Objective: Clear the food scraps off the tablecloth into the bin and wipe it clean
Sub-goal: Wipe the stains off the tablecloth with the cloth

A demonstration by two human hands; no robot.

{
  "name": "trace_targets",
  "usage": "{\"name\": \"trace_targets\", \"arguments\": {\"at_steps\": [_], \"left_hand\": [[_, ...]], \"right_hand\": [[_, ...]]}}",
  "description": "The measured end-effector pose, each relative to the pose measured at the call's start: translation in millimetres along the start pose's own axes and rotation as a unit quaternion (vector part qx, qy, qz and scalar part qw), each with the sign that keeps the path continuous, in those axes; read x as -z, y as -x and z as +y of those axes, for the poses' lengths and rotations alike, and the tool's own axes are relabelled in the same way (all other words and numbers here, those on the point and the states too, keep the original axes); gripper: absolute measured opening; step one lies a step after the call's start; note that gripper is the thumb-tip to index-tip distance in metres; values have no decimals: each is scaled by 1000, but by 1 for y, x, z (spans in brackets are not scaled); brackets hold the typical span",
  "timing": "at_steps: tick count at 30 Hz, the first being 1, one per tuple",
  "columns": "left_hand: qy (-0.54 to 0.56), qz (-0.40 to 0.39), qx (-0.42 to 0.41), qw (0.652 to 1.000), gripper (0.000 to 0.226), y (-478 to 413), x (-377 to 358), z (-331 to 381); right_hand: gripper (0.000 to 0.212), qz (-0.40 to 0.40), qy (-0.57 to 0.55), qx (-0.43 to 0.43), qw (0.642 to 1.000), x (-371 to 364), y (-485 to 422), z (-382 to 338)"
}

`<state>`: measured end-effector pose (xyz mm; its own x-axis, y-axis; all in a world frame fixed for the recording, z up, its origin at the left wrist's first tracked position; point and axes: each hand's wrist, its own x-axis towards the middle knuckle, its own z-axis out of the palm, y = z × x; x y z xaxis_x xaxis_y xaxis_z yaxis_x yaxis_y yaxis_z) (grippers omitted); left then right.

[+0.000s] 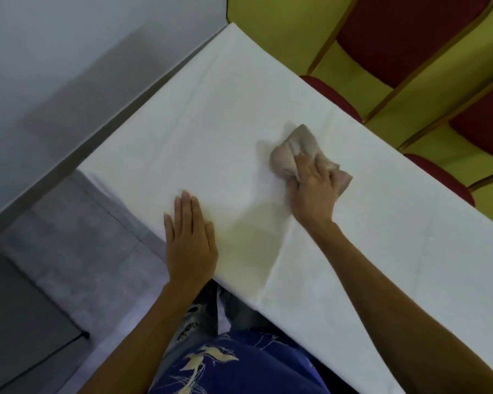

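A white tablecloth (217, 123) covers a long table that runs from the far left corner to the near right. My right hand (313, 189) holds a crumpled beige cloth (292, 150) and presses it down on the tablecloth at the middle. My left hand (190, 237) lies flat with straight fingers on the tablecloth near its front edge. A faint yellowish stain (251, 237) shows on the tablecloth between my two hands. No food scraps and no bin are in view.
Two red padded chairs (404, 38) (484, 129) with gold frames stand along the table's far right side on a yellow-green floor. A grey wall (69, 52) runs along the left. Grey floor tiles (77, 237) lie beside the table's left end.
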<state>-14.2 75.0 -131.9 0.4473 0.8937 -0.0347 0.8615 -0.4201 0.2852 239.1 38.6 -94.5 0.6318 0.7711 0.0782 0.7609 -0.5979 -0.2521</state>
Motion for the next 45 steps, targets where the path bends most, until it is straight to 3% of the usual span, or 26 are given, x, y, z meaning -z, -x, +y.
{"name": "trace_targets", "arguments": {"at_steps": [5,15,19,22,24,26,28,32,37,41,45], "left_hand": [[-3,8,-34,999,63,8,-12,6],[34,37,-13,999,59,8,-22,38],[9,42,-27,999,57,11,-20,36],[0,37,-34,999,58,13,-18,33],[15,17,-6,1000,60,10,-14,39],[46,-3,20,999,63,4,-12,59],[56,-2,-19,998,62,-2,-15,96],[51,-35,-119,991,60,-4,-40,153],[-19,-21,-159,987,61,3,-51,151],[-27,-36,-159,986,62,3,-48,154],[-26,-47,-154,987,62,2,-45,154]], "right_hand": [[39,-38,-42,178,982,-9,128,-50],[54,-77,-8,265,961,-25,56,-23],[53,-25,-1,166,986,-14,30,33],[52,0,34,-7,999,3,11,110],[52,6,23,-152,988,17,5,149],[53,6,11,-232,973,19,3,145],[56,-7,-11,-216,976,12,3,110],[79,-65,11,-69,995,5,6,60],[54,-25,53,-44,997,14,6,121],[52,-2,66,-193,979,32,37,207],[54,32,79,-420,904,67,95,311]]}}
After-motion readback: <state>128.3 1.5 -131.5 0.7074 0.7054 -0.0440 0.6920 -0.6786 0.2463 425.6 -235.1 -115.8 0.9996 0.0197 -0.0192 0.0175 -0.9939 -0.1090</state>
